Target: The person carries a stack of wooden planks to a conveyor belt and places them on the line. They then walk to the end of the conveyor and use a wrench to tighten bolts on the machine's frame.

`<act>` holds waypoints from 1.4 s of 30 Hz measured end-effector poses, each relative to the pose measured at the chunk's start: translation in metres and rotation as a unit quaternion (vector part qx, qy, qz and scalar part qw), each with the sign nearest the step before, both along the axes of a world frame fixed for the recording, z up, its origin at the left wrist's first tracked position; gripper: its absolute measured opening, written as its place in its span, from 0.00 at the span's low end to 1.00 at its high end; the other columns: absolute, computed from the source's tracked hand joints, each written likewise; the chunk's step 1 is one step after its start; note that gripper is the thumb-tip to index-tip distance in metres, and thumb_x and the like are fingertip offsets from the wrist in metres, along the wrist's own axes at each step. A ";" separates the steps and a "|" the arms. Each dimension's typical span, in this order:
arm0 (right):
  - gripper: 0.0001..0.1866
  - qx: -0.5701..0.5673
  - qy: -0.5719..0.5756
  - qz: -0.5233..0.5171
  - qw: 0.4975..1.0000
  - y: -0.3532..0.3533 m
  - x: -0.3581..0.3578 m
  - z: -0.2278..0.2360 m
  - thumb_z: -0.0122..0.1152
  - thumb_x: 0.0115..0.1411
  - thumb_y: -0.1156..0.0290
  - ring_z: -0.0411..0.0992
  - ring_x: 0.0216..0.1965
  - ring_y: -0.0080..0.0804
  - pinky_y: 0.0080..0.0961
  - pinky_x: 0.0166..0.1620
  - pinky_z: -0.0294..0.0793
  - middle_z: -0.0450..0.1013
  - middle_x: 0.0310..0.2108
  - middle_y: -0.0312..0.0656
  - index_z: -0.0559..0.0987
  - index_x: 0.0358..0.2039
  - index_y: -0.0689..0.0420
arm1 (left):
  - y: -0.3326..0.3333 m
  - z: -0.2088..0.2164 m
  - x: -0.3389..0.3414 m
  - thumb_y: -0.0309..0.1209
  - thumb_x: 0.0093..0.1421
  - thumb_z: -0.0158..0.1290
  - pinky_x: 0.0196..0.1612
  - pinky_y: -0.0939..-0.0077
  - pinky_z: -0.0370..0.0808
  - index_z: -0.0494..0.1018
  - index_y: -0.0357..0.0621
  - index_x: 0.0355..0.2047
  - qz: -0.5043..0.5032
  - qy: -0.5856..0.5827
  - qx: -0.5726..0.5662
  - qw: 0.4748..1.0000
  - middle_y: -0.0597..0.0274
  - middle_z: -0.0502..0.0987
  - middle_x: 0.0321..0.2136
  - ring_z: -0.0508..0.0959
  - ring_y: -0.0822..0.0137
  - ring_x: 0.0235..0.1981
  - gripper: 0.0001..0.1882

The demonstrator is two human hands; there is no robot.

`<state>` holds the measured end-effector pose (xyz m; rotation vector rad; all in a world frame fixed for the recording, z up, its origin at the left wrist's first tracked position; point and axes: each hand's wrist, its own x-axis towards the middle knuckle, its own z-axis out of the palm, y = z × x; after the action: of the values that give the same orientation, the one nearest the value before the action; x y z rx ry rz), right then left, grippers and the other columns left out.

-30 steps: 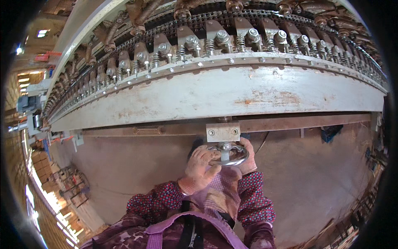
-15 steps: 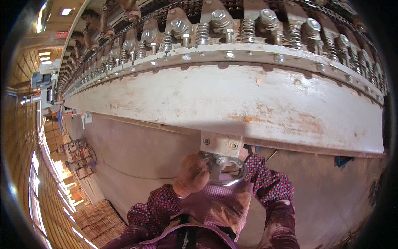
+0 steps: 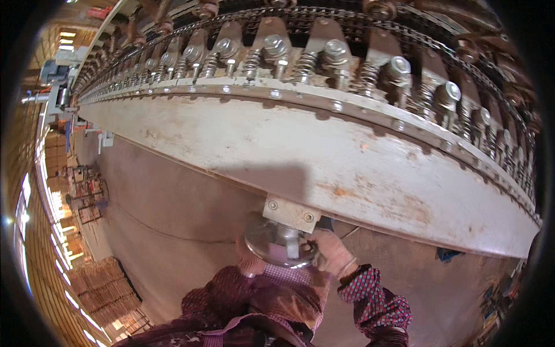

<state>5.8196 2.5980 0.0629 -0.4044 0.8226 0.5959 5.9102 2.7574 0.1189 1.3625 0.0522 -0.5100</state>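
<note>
A shiny metal handwheel [image 3: 267, 258] sits under a pale bracket block [image 3: 289, 216], which is bolted to the lower edge of a long, scuffed white machine beam [image 3: 277, 141]. At the wheel's right side, my right hand [image 3: 334, 253] is closed with its fingers curled on the rim, just beneath the block. My left hand [image 3: 248, 261] is at the left rim, partly behind the wheel and smeared by motion, so its fingers do not show clearly. Both hands seem to be in pinkish work gloves. Patterned sleeves [image 3: 378, 301] cover my forearms.
Along the beam's top runs a row of springs [image 3: 305, 66] and bolts, with a chain [image 3: 404, 34] behind. A cable [image 3: 167, 234] lies on the dusty floor [image 3: 191, 202]. Stacked sheets [image 3: 104, 289] stand at lower left, and a motor [image 3: 55, 72] is at the beam's far left end.
My left hand has gone from the wheel's upper left to lower behind its rim. My right hand has come out from behind the block onto the right rim. The whole view has tilted.
</note>
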 end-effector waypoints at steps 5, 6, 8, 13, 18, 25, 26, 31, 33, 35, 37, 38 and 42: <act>0.15 0.003 -0.181 0.164 0.970 -0.015 0.048 -0.018 0.51 0.52 0.66 0.68 0.26 0.30 0.22 0.27 0.67 0.70 0.28 0.42 0.72 0.37 0.61 | 0.009 0.022 0.012 0.35 0.60 0.44 0.43 0.57 0.72 0.71 0.39 0.32 -0.148 -0.309 0.154 0.927 0.55 0.74 0.31 0.75 0.57 0.37 0.11; 0.16 -0.069 -0.244 0.193 0.948 -0.014 0.047 -0.025 0.53 0.49 0.66 0.68 0.29 0.33 0.25 0.29 0.67 0.70 0.30 0.44 0.72 0.38 0.61 | 0.014 0.010 0.011 0.34 0.60 0.45 0.43 0.57 0.73 0.71 0.38 0.32 -0.134 -0.255 0.146 0.946 0.54 0.74 0.31 0.75 0.57 0.37 0.11; 0.21 -0.268 -0.379 0.271 0.843 -0.012 0.037 -0.033 0.55 0.44 0.68 0.68 0.33 0.39 0.29 0.35 0.68 0.71 0.33 0.47 0.72 0.40 0.61 | 0.027 -0.010 0.008 0.34 0.60 0.48 0.43 0.59 0.74 0.71 0.37 0.34 -0.091 -0.139 0.133 0.977 0.52 0.75 0.32 0.76 0.57 0.36 0.12; 0.34 -0.560 -0.393 0.426 0.592 -0.017 -0.008 0.010 0.61 0.31 0.72 0.69 0.43 0.52 0.39 0.48 0.70 0.71 0.40 0.56 0.71 0.46 0.61 | -0.006 -0.010 0.017 0.39 0.62 0.45 0.40 0.60 0.76 0.73 0.37 0.32 -0.039 0.344 -0.212 0.914 0.51 0.75 0.34 0.77 0.57 0.35 0.16; 0.32 -0.509 -0.374 0.396 0.666 -0.018 -0.017 0.010 0.62 0.39 0.70 0.67 0.49 0.48 0.35 0.53 0.67 0.70 0.46 0.50 0.70 0.49 0.57 | 0.011 -0.007 0.020 0.29 0.56 0.48 0.38 0.63 0.73 0.67 0.39 0.26 -0.128 -0.148 0.173 0.965 0.55 0.72 0.27 0.74 0.58 0.30 0.06; 0.21 -0.499 -0.437 0.285 0.692 0.004 0.007 -0.064 0.55 0.50 0.68 0.67 0.44 0.43 0.34 0.46 0.67 0.69 0.42 0.47 0.72 0.46 0.57 | 0.011 0.026 0.036 0.25 0.50 0.46 0.35 0.72 0.71 0.63 0.41 0.22 -0.248 -0.253 0.245 0.903 0.61 0.68 0.21 0.72 0.64 0.30 0.03; 0.20 -0.511 -0.435 0.302 0.677 0.005 0.005 -0.059 0.55 0.50 0.68 0.68 0.42 0.43 0.34 0.44 0.67 0.70 0.40 0.47 0.72 0.45 0.58 | 0.012 0.017 0.035 0.25 0.51 0.46 0.32 0.75 0.70 0.63 0.42 0.21 -0.211 -0.186 0.187 0.941 0.64 0.67 0.20 0.71 0.67 0.27 0.04; 0.15 -0.547 -0.386 0.334 0.664 -0.008 -0.009 -0.017 0.52 0.51 0.69 0.72 0.32 0.43 0.35 0.34 0.72 0.74 0.29 0.49 0.75 0.38 0.61 | 0.001 -0.011 0.023 0.33 0.54 0.46 0.20 0.67 0.64 0.67 0.44 0.17 -0.017 0.146 0.149 0.978 0.65 0.68 0.15 0.69 0.64 0.18 0.11; 0.11 -0.619 -0.383 0.443 0.523 -0.009 -0.010 0.002 0.52 0.49 0.70 0.73 0.31 0.47 0.37 0.34 0.73 0.74 0.25 0.50 0.78 0.29 0.62 | 0.006 -0.015 0.002 0.38 0.56 0.49 0.22 0.70 0.66 0.68 0.43 0.25 0.043 0.130 0.138 0.981 0.67 0.69 0.20 0.70 0.67 0.22 0.11; 0.08 -0.596 -0.352 0.474 0.544 -0.001 -0.018 0.002 0.56 0.44 0.67 0.73 0.31 0.47 0.38 0.39 0.70 0.73 0.22 0.48 0.77 0.20 0.58 | 0.001 -0.013 -0.001 0.41 0.57 0.50 0.24 0.72 0.68 0.68 0.42 0.31 0.248 0.377 -0.171 0.876 0.66 0.70 0.23 0.71 0.69 0.25 0.14; 0.13 -0.545 -0.376 0.404 0.631 -0.009 -0.020 -0.012 0.57 0.46 0.64 0.72 0.35 0.46 0.37 0.42 0.70 0.74 0.28 0.49 0.77 0.30 0.59 | -0.001 0.005 0.013 0.36 0.55 0.49 0.30 0.68 0.70 0.69 0.43 0.29 -0.001 -0.055 0.096 0.994 0.65 0.70 0.23 0.71 0.67 0.27 0.09; 0.16 -0.523 -0.406 0.357 0.658 -0.013 -0.020 -0.014 0.58 0.48 0.62 0.73 0.36 0.44 0.36 0.42 0.71 0.75 0.31 0.48 0.77 0.35 0.59 | 0.000 0.019 0.015 0.33 0.54 0.49 0.33 0.66 0.71 0.69 0.43 0.28 -0.065 -0.203 0.137 0.967 0.65 0.70 0.23 0.71 0.66 0.28 0.06; 0.22 -0.482 -0.462 0.293 0.684 -0.009 -0.008 -0.027 0.59 0.46 0.59 0.70 0.41 0.48 0.38 0.46 0.68 0.73 0.36 0.51 0.75 0.39 0.60 | 0.007 0.034 0.016 0.31 0.49 0.50 0.36 0.65 0.70 0.72 0.46 0.24 -0.236 -0.365 0.297 0.850 0.62 0.73 0.27 0.73 0.59 0.32 0.04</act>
<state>5.8116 2.5887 0.0362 -1.8366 -0.1103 0.3887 5.9260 2.7642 0.1529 2.1257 -0.8340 -0.3527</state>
